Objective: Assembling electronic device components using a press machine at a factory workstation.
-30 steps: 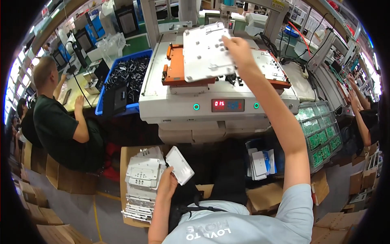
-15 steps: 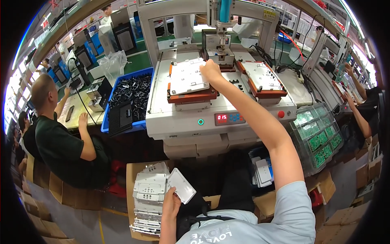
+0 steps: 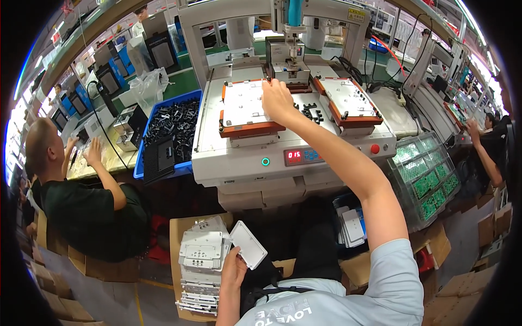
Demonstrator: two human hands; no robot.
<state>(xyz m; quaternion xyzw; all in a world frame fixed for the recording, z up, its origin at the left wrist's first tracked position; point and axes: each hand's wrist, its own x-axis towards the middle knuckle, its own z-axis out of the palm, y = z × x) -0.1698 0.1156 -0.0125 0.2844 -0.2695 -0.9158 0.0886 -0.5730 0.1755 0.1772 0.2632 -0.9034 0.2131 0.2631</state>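
Observation:
Low in the middle, my left hand (image 3: pixel 232 267) grips the lower left edge of a loose white plastic panel (image 3: pixel 249 244), tilted beside a stack of similar panels (image 3: pixel 201 250). My right arm reaches forward over the bench machine (image 3: pixel 234 165). There my right hand (image 3: pixel 278 101), fingers curled, is at the right edge of another white panel (image 3: pixel 242 102), which lies in the left orange-red fixture (image 3: pixel 253 129). The fingertips are partly hidden behind the hand. A second white panel (image 3: pixel 350 96) with small black parts sits in the right fixture (image 3: pixel 356 120).
A blue bin (image 3: pixel 138 165) of small black parts stands left of the machine. To its right is a clear tray (image 3: pixel 405 187) of green circuit boards. The machine's head (image 3: pixel 293 43) hangs behind the fixtures. A co-worker (image 3: pixel 81 201) sits at the left, another person at the far right.
The panel under my right hand has gone from tilted above the left fixture to lying down in it. My left hand has shifted slightly with its panel. The left co-worker's hands have risen.

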